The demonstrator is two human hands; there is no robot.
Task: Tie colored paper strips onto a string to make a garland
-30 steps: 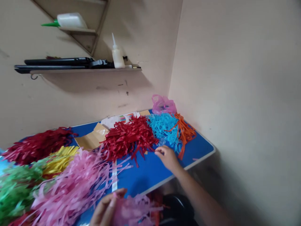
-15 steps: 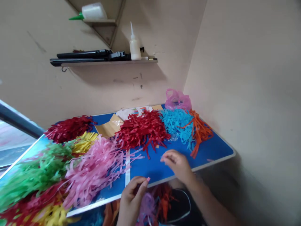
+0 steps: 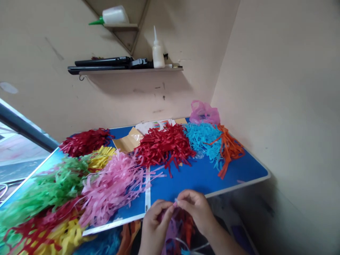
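At six o'clock the left hand and right hand come fingertip to fingertip, each with thumb and forefinger pinched, the left thumb angling toward one o'clock, the right forefinger toward nine, and the right forearm entering from five.

Plastic bag at the table's back right corner. Strip bundles run from the right edge to the left edge. Cardboard sits near the back edge, between two bundles. Shelf above the back edge; bottle toward its right end. Left hand and right hand before the front edge; below them, apparently, more strips.
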